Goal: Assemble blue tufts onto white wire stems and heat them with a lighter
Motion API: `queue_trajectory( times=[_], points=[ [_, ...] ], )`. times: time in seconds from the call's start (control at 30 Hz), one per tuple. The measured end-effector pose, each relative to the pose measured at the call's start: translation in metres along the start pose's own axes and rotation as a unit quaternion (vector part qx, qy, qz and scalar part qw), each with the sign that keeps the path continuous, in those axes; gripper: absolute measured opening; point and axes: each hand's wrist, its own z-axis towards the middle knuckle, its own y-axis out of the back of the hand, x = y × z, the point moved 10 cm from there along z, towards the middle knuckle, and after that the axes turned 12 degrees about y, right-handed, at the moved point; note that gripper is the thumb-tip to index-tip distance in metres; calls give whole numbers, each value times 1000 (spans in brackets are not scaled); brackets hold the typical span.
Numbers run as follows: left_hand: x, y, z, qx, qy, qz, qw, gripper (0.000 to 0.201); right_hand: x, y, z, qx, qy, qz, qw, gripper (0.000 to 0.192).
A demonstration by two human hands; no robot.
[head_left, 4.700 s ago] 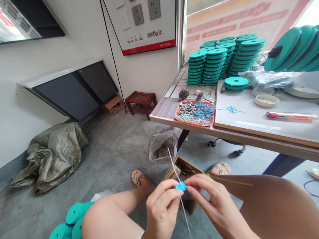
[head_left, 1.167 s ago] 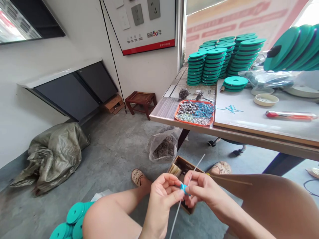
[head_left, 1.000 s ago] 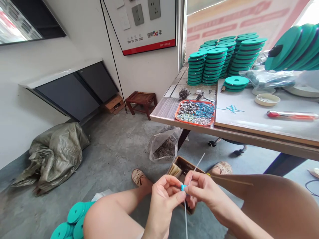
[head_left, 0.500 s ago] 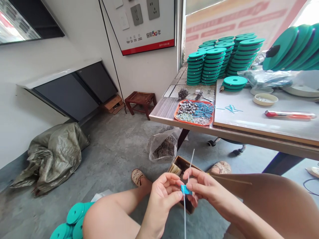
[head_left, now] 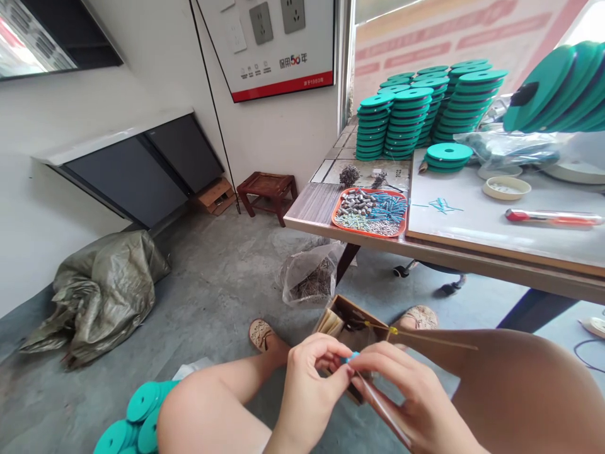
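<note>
A small blue piece (head_left: 350, 358) is pinched between the fingertips of my two hands in front of my knees; most of it is hidden by the fingers. My left hand (head_left: 309, 384) grips it from the left with thumb and forefinger. My right hand (head_left: 406, 388) has its fingers closed at the piece's right side. From the fingertips a thin pale strip (head_left: 380, 403) runs down to the right, along the right palm. Below the hands stands an open cardboard box (head_left: 359, 309). A thin stick with yellow bits (head_left: 394, 330) lies across toward my right leg.
On the table (head_left: 307, 211) rests an orange tray (head_left: 336, 221) of small metal and blue parts. Stacked green foam spools (head_left: 409, 120), a round dish (head_left: 507, 188) and a red-handled cutter (head_left: 553, 217) are there too. A plastic bag (head_left: 309, 277) and a wooden stool (head_left: 267, 186) stand on the floor.
The pale strip, upright above and below the blue piece before, now slants down to the right under my right hand. My right fingers have closed over the piece, covering more of it.
</note>
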Motion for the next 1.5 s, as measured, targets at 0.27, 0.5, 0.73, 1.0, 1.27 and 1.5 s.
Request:
queue_trajectory(
  times=[0.27, 0.5, 0.73, 1.0, 1.27, 1.5],
  points=[
    [3, -3, 0, 23, 19, -69, 997, 8, -11, 3, 17, -17, -61, 35, 997, 25],
    [28, -19, 4, 83, 159, -354, 918, 7, -15, -11, 38, 67, -124, 169, 976, 28],
    [32, -32, 7, 110, 179, -436, 875, 6, -33, -29, 44, 14, -173, 358, 917, 37],
    [33, -25, 11, 79, 162, -400, 899, 7, -38, -29, 42, -27, -188, 427, 884, 31],
    [29, -20, 4, 32, 112, -277, 954, 6, -24, -24, 45, -40, -229, 465, 854, 32],
    [66, -12, -2, -2, 147, -297, 943, 9, -6, 65, 65, -160, -59, 236, 957, 29]
  ],
)
